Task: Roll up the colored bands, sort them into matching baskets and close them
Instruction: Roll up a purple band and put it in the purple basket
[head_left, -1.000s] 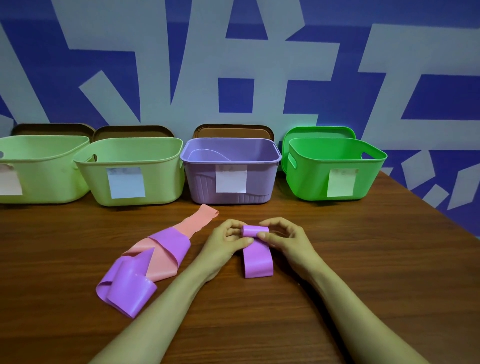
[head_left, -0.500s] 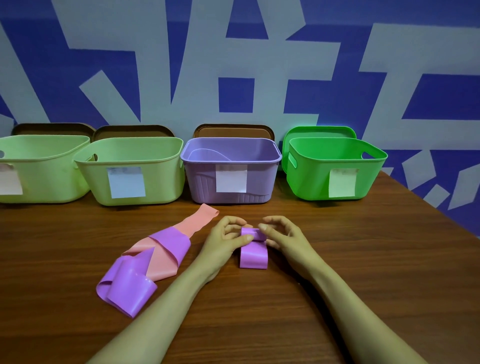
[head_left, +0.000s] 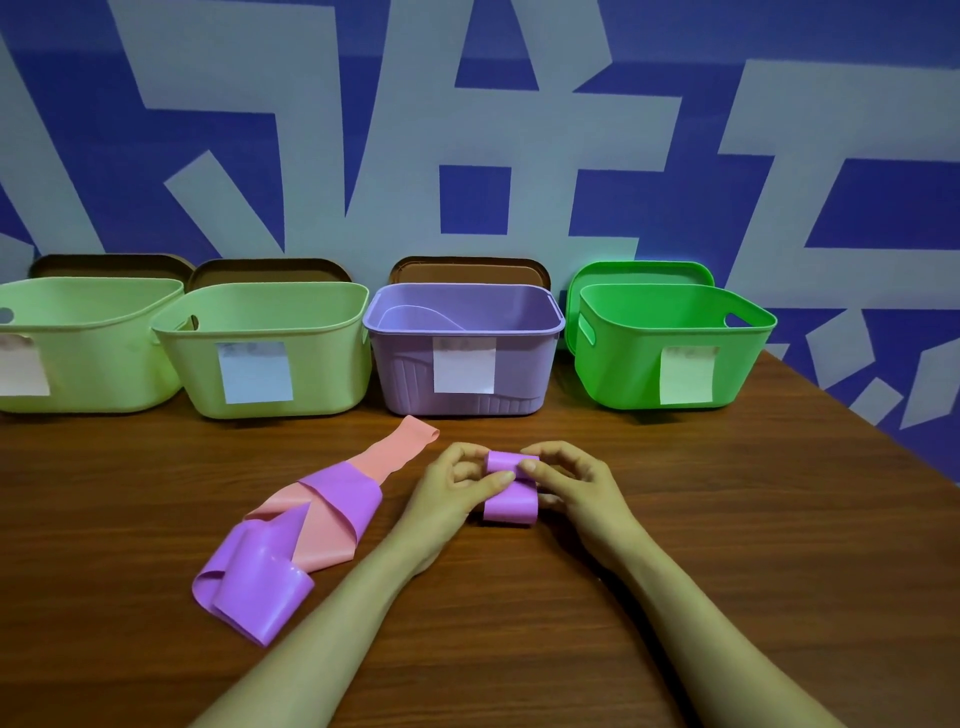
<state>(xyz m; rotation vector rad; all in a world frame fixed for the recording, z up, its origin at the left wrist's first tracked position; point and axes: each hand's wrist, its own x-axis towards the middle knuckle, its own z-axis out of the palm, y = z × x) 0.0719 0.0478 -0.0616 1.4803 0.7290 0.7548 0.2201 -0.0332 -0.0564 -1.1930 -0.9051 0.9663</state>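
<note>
A purple band (head_left: 511, 488), mostly rolled, sits on the wooden table in the middle. My left hand (head_left: 457, 486) and my right hand (head_left: 576, 480) pinch its roll from either side, thumbs on top; a short free tail lies toward me. To the left a second purple band (head_left: 260, 582) lies loose, tangled with a pink band (head_left: 395, 449). Behind stand four open baskets: purple basket (head_left: 524, 364), bright green basket (head_left: 623, 364), and two pale green baskets (head_left: 322, 364) (head_left: 93, 364), each with a paper label.
Brown lids (head_left: 467, 270) (head_left: 270, 273) (head_left: 109, 265) lean on the wall behind the purple and pale green baskets, a green lid (head_left: 639, 273) behind the bright green one. The table's right edge (head_left: 883, 431) runs diagonally past the green basket.
The roll has grown and the free tail of the purple band has shortened toward my hands. The loose bands and baskets have not moved.
</note>
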